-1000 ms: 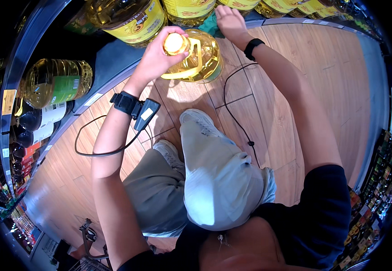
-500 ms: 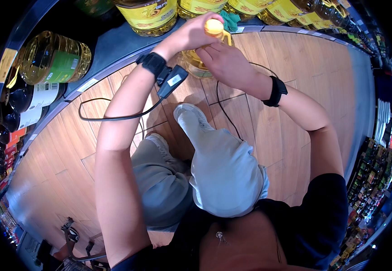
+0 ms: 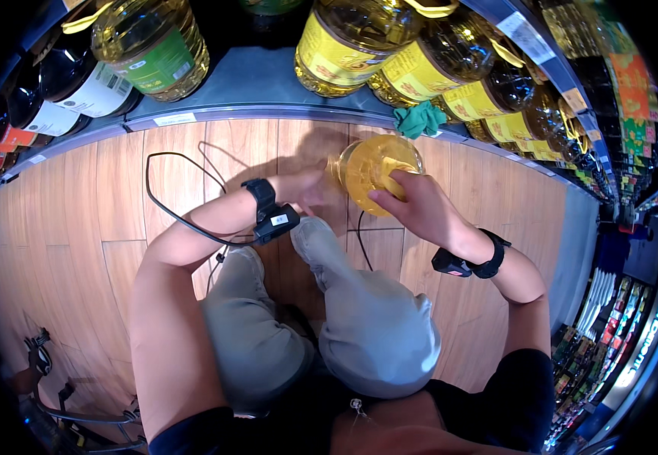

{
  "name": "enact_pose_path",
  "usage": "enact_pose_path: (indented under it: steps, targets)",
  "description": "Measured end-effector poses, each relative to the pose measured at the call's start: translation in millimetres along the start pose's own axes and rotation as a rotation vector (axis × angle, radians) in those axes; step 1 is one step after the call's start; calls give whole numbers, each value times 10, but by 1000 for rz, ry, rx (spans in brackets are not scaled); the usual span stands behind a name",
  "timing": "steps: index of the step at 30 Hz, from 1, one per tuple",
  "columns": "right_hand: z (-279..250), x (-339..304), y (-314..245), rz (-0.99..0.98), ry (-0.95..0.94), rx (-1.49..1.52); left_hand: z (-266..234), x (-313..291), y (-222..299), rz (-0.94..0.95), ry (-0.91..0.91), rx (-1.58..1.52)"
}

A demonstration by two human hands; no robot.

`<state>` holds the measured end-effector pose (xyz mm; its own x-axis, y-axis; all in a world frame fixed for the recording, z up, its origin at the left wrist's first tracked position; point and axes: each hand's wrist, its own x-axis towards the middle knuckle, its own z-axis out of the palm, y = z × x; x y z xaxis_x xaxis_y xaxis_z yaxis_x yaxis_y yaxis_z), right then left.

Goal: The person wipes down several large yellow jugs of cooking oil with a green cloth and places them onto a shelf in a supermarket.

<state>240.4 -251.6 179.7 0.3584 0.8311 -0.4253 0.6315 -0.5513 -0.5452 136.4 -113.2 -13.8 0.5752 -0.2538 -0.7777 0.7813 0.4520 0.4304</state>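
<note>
A clear plastic jug of golden cooking oil (image 3: 370,155) is between my hands, over the wooden floor beside the shelf. My right hand (image 3: 424,208) is closed around its yellow handle (image 3: 397,168), thumb pointing inward. The jug looks tilted; I cannot make out where its cap is. At the jug's left side is my left hand (image 3: 302,187), slightly blurred, its thumb apart from the fingers. Its fingertips reach close to the jug, but whether they touch it is unclear. Each wrist wears a black strap with a small device.
Ahead, a low shelf (image 3: 245,87) carries oil jugs with yellow labels (image 3: 340,57), a green-labelled jug (image 3: 154,61) and dark bottles at left. A crumpled green cloth (image 3: 420,119) lies at the shelf edge. Black cable (image 3: 169,208) loops by my left forearm. My shoes are just below the jug.
The oil jug has tilted. My left hand has come off its top and moved to its left side. My right hand has taken the handle. The view has shifted too.
</note>
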Motion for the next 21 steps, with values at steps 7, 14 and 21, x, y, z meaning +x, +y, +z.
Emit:
enact_pose_path:
  steps: [7, 14, 21]
  targets:
    - [-19, 268, -326, -174, -138, -57, -94, 325, -525, 230, -512, -588]
    - [-109, 93, -868, -311, -374, -210, 96, -219, -743, 525, -431, -926]
    - [-715, -334, -1443, -682, -401, -334, 277, -1036, -384, 724, -591, -1064]
